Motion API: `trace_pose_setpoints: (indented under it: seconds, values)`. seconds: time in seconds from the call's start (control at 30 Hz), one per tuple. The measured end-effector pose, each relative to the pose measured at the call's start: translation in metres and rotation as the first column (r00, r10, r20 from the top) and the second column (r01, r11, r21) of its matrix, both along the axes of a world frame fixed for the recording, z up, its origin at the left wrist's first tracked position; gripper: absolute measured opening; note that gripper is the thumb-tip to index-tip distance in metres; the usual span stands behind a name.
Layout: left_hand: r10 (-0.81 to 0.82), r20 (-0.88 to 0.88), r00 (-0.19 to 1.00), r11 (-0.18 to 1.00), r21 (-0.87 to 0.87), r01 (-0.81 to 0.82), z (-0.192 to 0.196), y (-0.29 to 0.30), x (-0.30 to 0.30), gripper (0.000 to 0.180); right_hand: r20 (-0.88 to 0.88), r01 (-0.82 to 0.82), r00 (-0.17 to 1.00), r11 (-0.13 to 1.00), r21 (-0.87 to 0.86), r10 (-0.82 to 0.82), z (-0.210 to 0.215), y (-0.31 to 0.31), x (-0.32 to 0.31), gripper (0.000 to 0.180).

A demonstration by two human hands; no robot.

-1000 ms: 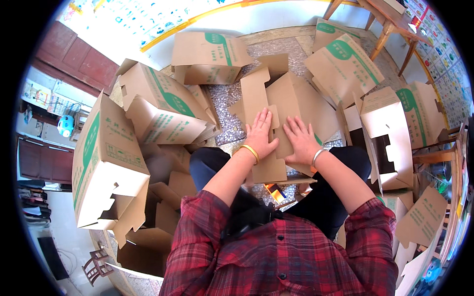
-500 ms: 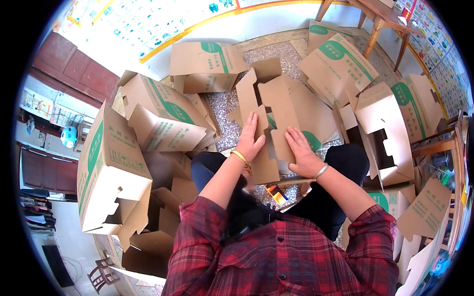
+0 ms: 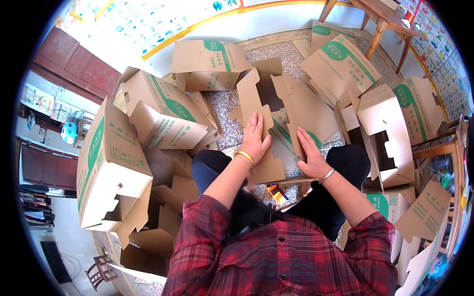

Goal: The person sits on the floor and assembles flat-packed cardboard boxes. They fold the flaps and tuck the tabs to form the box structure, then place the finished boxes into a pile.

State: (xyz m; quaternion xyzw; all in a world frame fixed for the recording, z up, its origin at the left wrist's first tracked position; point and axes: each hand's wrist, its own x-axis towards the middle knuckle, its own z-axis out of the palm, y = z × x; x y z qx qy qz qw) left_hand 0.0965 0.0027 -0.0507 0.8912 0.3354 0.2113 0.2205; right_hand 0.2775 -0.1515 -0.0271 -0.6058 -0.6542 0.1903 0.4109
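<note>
A brown cardboard box [image 3: 318, 116] with green print lies in front of me between my knees, its notched flaps parted down the middle. My left hand [image 3: 254, 140] rests flat on the left flap [image 3: 269, 165], fingers stretched and close together. On the right, my right hand [image 3: 312, 157] lies along the edge of the other flap, fingers extended and thumb towards the gap. Through that gap a printed inner panel [image 3: 284, 140] shows, white-grey with a green stripe. Neither hand is closed round anything.
More cardboard boxes stand around: one at the far left [image 3: 210, 59], a large one on the left [image 3: 116, 153], one at the far right [image 3: 340, 69] and a pale-flapped one on the right [image 3: 385, 128]. A phone-like object with a lit orange face [image 3: 277, 194] lies between my legs. A wooden table [image 3: 382, 22] stands behind.
The two flaps have spread apart, so the gap between them is wider and more of the inner panel shows. My right hand has shifted right and slightly down with its flap.
</note>
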Motion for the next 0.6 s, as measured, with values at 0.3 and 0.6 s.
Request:
trace_pose_setpoints:
  seconds: [0.3,0.6]
  values:
    - [0.052,-0.226,0.973,0.998,-0.029,-0.06,0.014,-0.006,0.004,0.069,0.018,-0.012,1.0,1.0,-0.008,0.012,-0.002,0.0,0.001,0.08]
    - [0.085,-0.386,0.919,0.996,0.006,-0.09,0.012,-0.009,0.015,0.071,0.028,-0.021,0.999,1.0,-0.02,0.022,0.006,0.001,0.003,0.079]
